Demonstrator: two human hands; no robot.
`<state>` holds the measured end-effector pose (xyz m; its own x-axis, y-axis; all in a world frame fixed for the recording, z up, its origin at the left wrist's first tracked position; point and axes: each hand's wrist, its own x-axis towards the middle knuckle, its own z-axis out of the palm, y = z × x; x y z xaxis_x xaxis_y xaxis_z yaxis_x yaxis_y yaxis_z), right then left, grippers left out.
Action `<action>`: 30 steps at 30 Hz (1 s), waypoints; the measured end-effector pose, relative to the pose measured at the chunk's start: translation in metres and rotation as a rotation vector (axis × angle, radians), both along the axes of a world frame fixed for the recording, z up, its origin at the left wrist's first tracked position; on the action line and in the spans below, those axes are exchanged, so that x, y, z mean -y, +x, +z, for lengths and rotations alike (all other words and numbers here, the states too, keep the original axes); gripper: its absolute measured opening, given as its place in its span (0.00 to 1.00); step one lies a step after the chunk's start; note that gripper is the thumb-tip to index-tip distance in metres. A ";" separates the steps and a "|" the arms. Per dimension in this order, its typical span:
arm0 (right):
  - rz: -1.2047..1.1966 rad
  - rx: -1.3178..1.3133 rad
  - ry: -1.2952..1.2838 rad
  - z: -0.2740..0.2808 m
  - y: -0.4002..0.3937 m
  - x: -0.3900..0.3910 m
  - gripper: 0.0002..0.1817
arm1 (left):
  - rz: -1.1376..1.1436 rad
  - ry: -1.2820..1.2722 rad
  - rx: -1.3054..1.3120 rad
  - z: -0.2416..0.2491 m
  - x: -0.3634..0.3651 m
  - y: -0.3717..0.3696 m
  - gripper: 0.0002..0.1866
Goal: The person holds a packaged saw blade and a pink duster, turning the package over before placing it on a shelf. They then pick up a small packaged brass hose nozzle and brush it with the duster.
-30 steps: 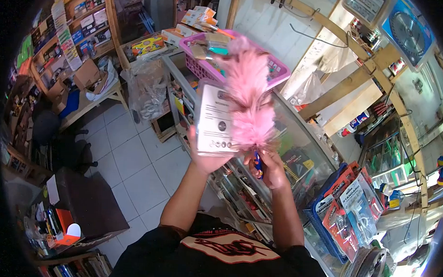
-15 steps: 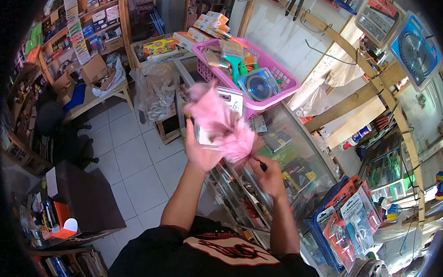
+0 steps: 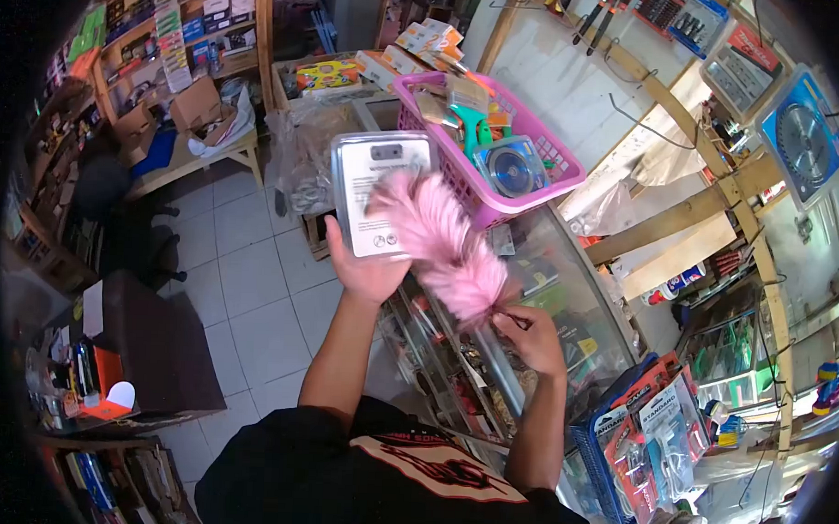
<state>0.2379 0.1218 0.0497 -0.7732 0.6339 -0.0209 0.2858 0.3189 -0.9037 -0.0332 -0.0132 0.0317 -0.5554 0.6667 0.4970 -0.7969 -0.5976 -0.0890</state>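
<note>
My left hand [image 3: 371, 274] grips the lower edge of a clear plastic blister pack [image 3: 359, 181] with a white printed card, held up above the floor beside the counter. A pink feather duster [image 3: 457, 254] lies across the pack's right side and covers part of the print. Its handle end is in my right hand [image 3: 532, 340], with the fingers closed round it over the glass counter. Most of the handle is hidden by those fingers.
Behind the pack, a pink basket [image 3: 556, 179] on the glass display counter [image 3: 581, 268] holds brushes and a disc in packaging. A blue basket [image 3: 606, 481] of packaged tools stands at the right. Saw blade packs [image 3: 801, 137] hang upper right; a brown cabinet [image 3: 162, 355] stands left.
The feather duster has shifted down and right over the pack, uncovering more of the white card. My left hand and the pack have moved slightly left; the view has shifted a little.
</note>
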 end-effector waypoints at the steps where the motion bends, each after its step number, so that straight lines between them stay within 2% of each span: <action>1: 0.015 0.009 0.040 -0.001 0.004 -0.002 0.17 | 0.104 -0.088 -0.054 0.002 0.004 -0.003 0.51; 3: 0.046 0.022 0.121 0.001 0.008 -0.002 0.18 | 0.310 -0.265 -0.164 0.003 0.014 -0.012 0.51; 4: 0.034 0.046 0.125 -0.001 0.007 -0.002 0.19 | 0.102 0.031 0.025 -0.008 0.013 -0.023 0.52; 7: 0.063 0.124 0.140 0.003 -0.004 0.005 0.19 | 0.205 -0.005 -0.027 -0.011 0.021 -0.030 0.52; 8: 0.105 0.153 0.144 0.006 -0.007 0.012 0.18 | 0.306 -0.211 -0.023 -0.020 0.028 -0.033 0.52; 9: 0.140 0.182 0.147 0.009 -0.008 0.018 0.18 | 0.195 0.080 -0.227 0.002 0.029 -0.028 0.52; 11: 0.119 0.130 0.185 0.004 -0.011 0.016 0.17 | 0.150 0.090 -0.105 -0.010 0.034 -0.036 0.51; 14: 0.089 0.107 0.188 0.001 -0.012 0.016 0.17 | 0.219 0.028 0.054 -0.023 0.037 -0.043 0.51; 17: 0.113 0.169 0.189 0.002 -0.008 0.016 0.16 | 0.427 -0.272 -0.141 -0.010 0.046 -0.037 0.52; 18: 0.073 0.165 0.174 -0.001 -0.009 0.015 0.17 | 0.344 -0.164 -0.041 -0.014 0.046 -0.045 0.52; 19: 0.033 0.160 0.159 -0.003 -0.009 0.014 0.17 | 0.376 -0.193 -0.041 -0.019 0.046 -0.046 0.52; 22: 0.171 0.136 0.214 0.005 -0.010 0.020 0.16 | 0.509 -0.347 0.010 -0.019 0.049 -0.042 0.51; 25: 0.224 0.048 0.153 -0.002 -0.014 0.023 0.15 | 0.488 -0.288 -0.054 -0.019 0.053 -0.043 0.51; 29: 0.220 0.089 0.165 0.009 -0.024 0.035 0.13 | 0.609 -0.427 0.091 -0.013 0.052 -0.042 0.51; 30: 0.246 0.111 0.161 0.010 -0.021 0.034 0.13 | 0.529 -0.242 -0.111 -0.016 0.056 -0.047 0.50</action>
